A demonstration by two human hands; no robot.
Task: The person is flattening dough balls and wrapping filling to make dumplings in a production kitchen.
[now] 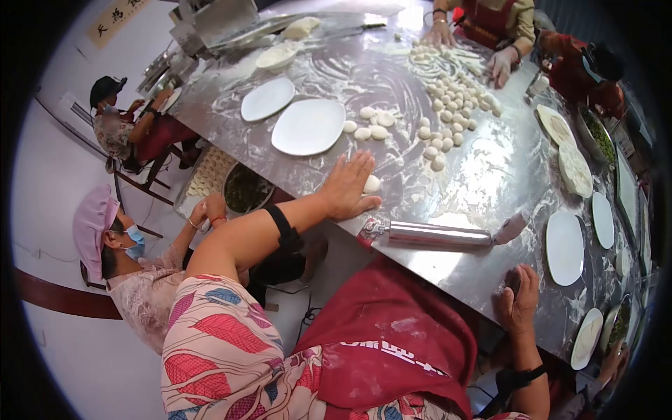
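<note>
1. Centrally, the left hand (348, 187) lies flat and spread on the floured steel table (490, 168), fingers splayed, gripping nothing; one small dough piece (372, 184) sits just at its fingertips.
2. Lower right, the right hand (519, 297) rests at the table's near edge with fingers curled; whether it holds anything cannot be told.
3. Between the two hands lies one metal rolling pin (434, 235), on its side, touched by neither hand.
4. Above the left hand stand two empty white plates: a larger one (308, 127) and a smaller one (267, 99) to its upper left.
5. Right of the larger plate sits a cluster of four dough pieces (371, 124), and farther right a long scatter of many more dough pieces (448, 105), too many to count.
6. Along the right edge, a plate (564, 248) sits empty, and two others (574, 168) carry flat rolled wrappers.
7. At the top of the frame, another person's two hands (501, 66) rest on the table among the dough.
8. On the left, below table level, a dark bowl (246, 189) holds green filling beside a tray (208, 172) of finished dumplings, with two seated people nearby.
</note>
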